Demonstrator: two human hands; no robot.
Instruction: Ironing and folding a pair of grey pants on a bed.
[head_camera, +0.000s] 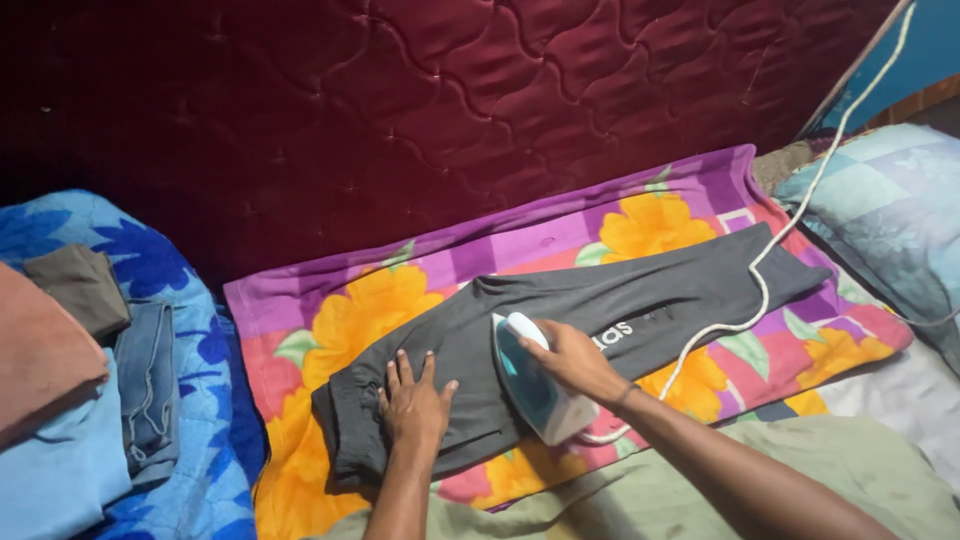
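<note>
The right hand (570, 358) is gripping an iron (535, 385), fingers wrapped round its handle, resting it on grey trousers (600, 300). The left hand (413, 405) is lying flat on them, fingers spread. The trousers are lying on a flowered blanket (380, 300), the iron's white cord (790, 230) trailing across them.

One head-worn camera looks steeply down, close over the floral cloth (380, 300). It faces the quilted maroon mattress (450, 100) behind.
</note>
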